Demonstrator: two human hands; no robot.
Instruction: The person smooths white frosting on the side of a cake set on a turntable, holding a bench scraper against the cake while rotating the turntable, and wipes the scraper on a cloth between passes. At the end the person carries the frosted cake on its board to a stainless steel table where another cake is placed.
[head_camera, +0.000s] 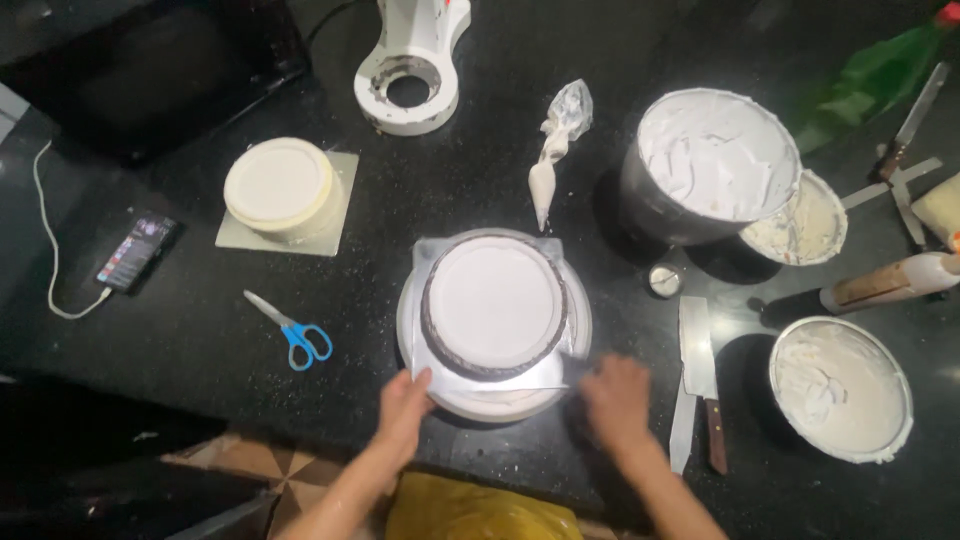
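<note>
A round dark cake (494, 304) with a smooth white top sits on a square board (430, 252), which rests on a white turntable (580, 330). My left hand (404, 408) touches the near left corner of the board and the turntable's rim. Blurred, my right hand (617, 397) grips a flat metal tool (573, 366) whose blade reaches toward the cake's near right side.
Blue-handled scissors (293, 331) lie left of the turntable. A second white cake (281, 187) sits on a board at the back left. A piping bag (556, 152), cream bowls (714, 160) (840, 387), a big knife (697, 380), a phone (136, 251) and a mixer base (410, 70) surround it.
</note>
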